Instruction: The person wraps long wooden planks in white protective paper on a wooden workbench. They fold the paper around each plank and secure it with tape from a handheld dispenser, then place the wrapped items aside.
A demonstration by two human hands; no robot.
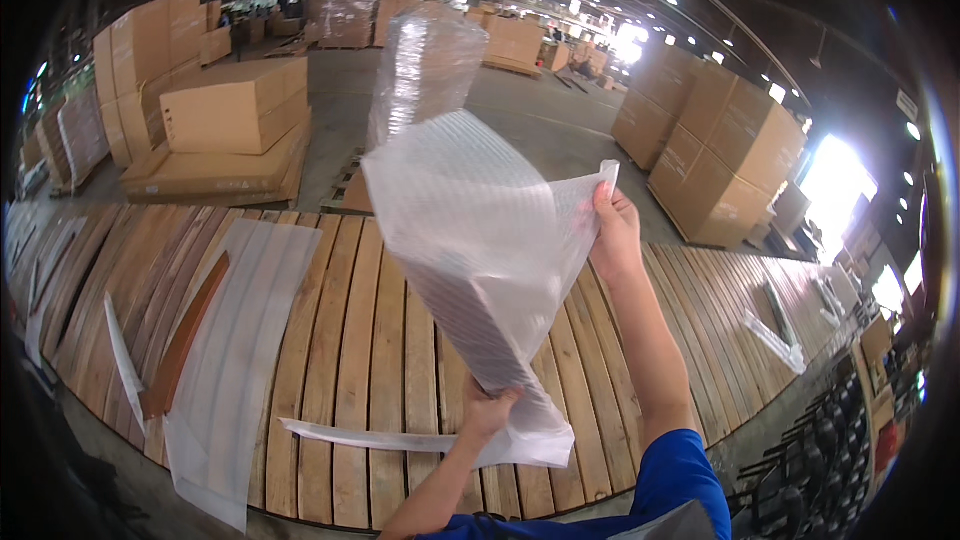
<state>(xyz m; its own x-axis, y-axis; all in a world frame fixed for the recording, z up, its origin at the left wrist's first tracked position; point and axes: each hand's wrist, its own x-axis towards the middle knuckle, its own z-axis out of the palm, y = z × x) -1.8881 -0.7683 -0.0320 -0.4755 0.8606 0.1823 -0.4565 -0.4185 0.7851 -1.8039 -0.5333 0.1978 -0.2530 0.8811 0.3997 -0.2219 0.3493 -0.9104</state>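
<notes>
A large translucent white sheet of foam wrap [470, 200] rises in front of me above the slatted table. High on the right, my right hand [613, 217] pinches the sheet's edge between thumb and fingers. Lower down, my left hand [490, 407] is closed around the folded bottom of the same sheet. A darker, straight-edged area shows through the wrap just above that hand; whether something is inside I cannot make out. A narrow white strip of wrap [370, 437] trails left across the slats from under my left hand.
On the wooden slatted table [345, 340], another foam sheet [250, 330] lies at left under a curved brown piece [190, 335]. Wrapped pieces [775, 340] lie at far right. Cardboard boxes [235, 105], a film-wrapped stack [425, 65] and more cartons [715, 140] stand beyond.
</notes>
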